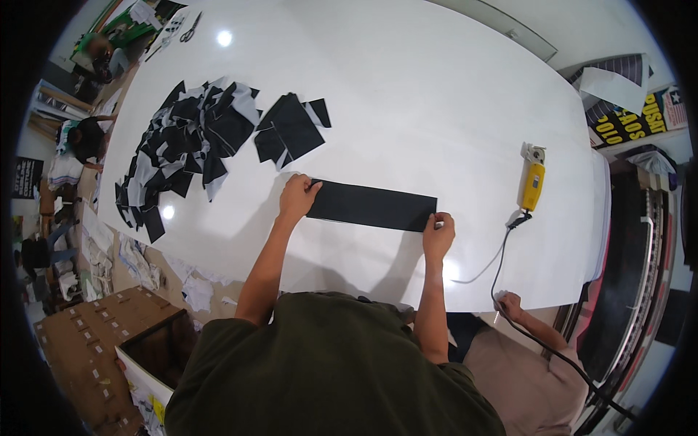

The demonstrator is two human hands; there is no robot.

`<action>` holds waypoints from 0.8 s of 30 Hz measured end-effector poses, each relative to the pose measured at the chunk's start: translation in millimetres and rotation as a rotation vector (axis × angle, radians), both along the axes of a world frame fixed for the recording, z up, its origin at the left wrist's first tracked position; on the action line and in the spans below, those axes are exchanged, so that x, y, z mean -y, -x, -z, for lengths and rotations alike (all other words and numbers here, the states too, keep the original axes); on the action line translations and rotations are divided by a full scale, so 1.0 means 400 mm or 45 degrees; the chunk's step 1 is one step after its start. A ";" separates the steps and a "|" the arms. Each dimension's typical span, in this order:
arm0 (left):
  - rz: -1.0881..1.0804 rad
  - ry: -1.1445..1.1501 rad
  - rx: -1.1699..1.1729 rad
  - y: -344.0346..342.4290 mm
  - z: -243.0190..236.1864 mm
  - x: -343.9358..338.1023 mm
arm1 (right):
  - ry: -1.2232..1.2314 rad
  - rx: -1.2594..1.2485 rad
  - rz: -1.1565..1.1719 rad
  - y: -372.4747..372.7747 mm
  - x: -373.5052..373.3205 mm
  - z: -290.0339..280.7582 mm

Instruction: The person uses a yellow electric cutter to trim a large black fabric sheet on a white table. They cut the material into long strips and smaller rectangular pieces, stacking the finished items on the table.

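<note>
A long black rectangle of fabric (372,206) lies across the white table in front of me, its right end a little nearer to me than its left. My left hand (297,197) is closed on its left end, thumb on top near the upper corner. At the lower right corner, my right hand (438,237) pinches the edge between thumb and fingers. Beyond the strip lies a small stack of black and grey cut fabric pieces (292,131). A larger jumbled heap of similar pieces (196,134) spreads to its left.
A yellow handheld electric cutter (533,182) rests on the table (436,109) at the right, its black cable (502,265) running over the near edge. Scissors (191,27) lie at the far left. A co-worker's hand (511,307) is at the near right edge. Cardboard (102,341) stands at lower left.
</note>
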State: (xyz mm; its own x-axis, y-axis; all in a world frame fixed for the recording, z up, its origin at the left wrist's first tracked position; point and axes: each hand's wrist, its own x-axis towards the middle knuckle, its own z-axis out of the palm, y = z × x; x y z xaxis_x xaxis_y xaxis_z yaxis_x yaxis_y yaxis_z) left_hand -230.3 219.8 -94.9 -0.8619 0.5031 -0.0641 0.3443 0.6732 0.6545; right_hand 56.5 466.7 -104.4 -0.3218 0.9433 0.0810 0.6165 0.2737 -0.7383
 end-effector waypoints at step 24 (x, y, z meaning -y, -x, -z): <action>-0.105 0.216 0.215 0.021 -0.023 0.018 | -0.164 0.060 -0.055 -0.032 -0.019 0.031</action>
